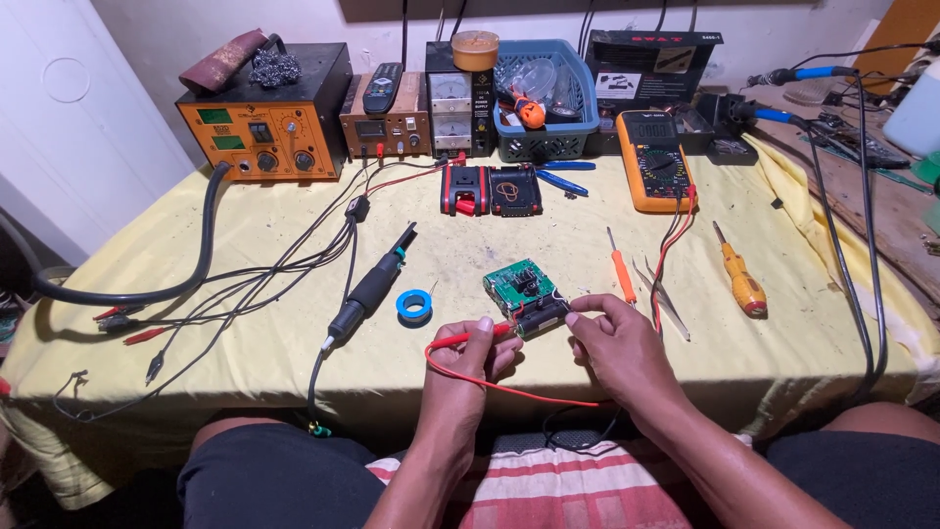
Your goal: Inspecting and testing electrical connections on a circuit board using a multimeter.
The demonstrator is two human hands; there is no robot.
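Note:
My left hand [472, 360] grips a red test probe [468, 338] with its tip against a small battery pack topped by a green circuit board [522, 291]. A red lead [509, 389] loops from the probe toward the table's front edge. My right hand [617, 343] pinches the right end of the pack; what sits under its fingertips is hidden. The pack rests on the yellow cloth [245, 353] near the front edge.
A soldering iron handle [372, 289], blue solder reel [414, 306], orange screwdrivers [621, 269] [741, 284] and tweezers [666, 306] lie around. Behind them are an orange multimeter [654, 157], an open red-and-black casing [490, 189], an orange rework station [264, 122], a power supply [452, 113] and a blue basket [543, 93].

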